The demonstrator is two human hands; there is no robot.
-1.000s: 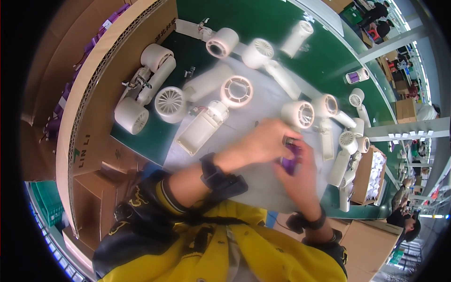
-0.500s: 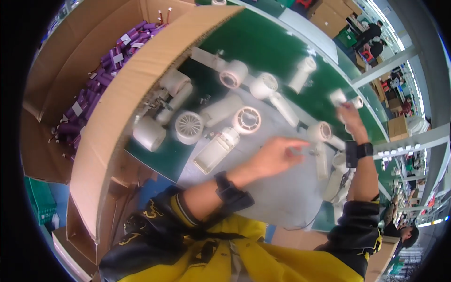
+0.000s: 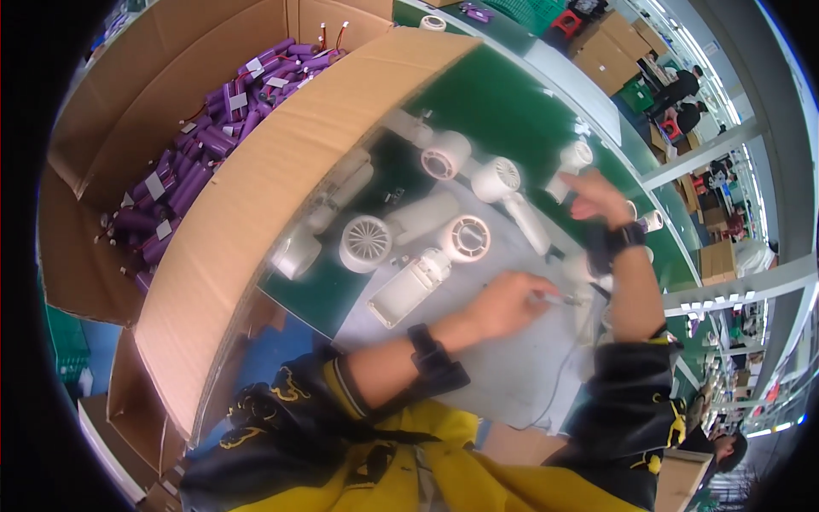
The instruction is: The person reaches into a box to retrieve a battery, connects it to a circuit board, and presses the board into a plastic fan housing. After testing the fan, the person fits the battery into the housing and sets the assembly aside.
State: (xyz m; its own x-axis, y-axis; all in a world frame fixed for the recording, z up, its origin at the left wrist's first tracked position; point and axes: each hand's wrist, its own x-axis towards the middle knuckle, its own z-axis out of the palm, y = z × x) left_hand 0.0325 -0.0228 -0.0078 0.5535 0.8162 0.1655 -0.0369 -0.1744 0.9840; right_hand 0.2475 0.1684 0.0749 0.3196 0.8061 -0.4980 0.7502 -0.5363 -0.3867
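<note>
My left hand [image 3: 510,307] is closed in a pinch over the grey mat [image 3: 499,375]. From its fingertips a thin pale piece [image 3: 559,299] sticks out to the right, too blurred to name. My right hand [image 3: 600,200] reaches to the far right, fingers apart, at the handle of a white handheld fan [image 3: 577,155] on the green table. Near the left hand lies an opened fan [image 3: 409,290] with its hollow handle showing and its ring-shaped head [image 3: 466,238] towards the back. Left of it is another fan with a slotted round head [image 3: 366,243].
A large cardboard box [image 3: 281,128] at the left holds many purple battery packs [image 3: 200,154]. More white fans [image 3: 496,179] lie across the green table [image 3: 478,94]. A thin cable [image 3: 554,388] runs over the mat's right side. Metal shelf posts [image 3: 742,277] stand at the right.
My right hand has moved left from the far-right parts to the handheld fan. My left hand's fingers have closed on the thin piece. The whole view has shifted a little.
</note>
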